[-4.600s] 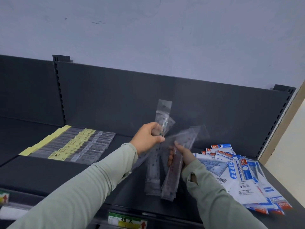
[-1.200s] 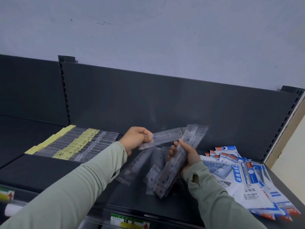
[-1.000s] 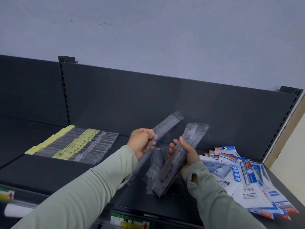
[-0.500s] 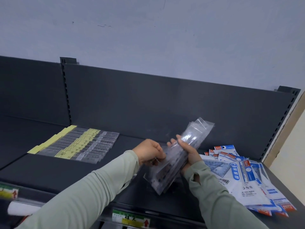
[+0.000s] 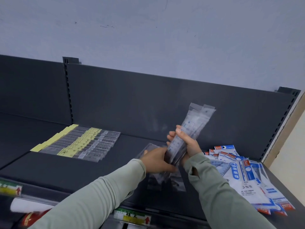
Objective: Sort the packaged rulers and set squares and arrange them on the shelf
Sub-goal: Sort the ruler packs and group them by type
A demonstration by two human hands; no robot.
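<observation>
Right hand (image 5: 187, 144) clasps a bundle of clear-sleeved rulers (image 5: 191, 128), held tilted upright above the shelf (image 5: 49, 169). Left hand (image 5: 156, 160) meets the bundle's lower end; whether its fingers close there cannot be told. A few loose rulers (image 5: 178, 183) lie directly beneath. Leftward, a row of yellow-labelled rulers (image 5: 85, 142) lies neatly arranged. Rightward, the set-square packs (image 5: 245, 177) form an unsorted heap. Progress judged: roughly midway.

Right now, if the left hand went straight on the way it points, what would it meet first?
The bundle of clear ruler packs gripped by the right hand; the left hand seems almost on it, though depth is unclear.
</observation>
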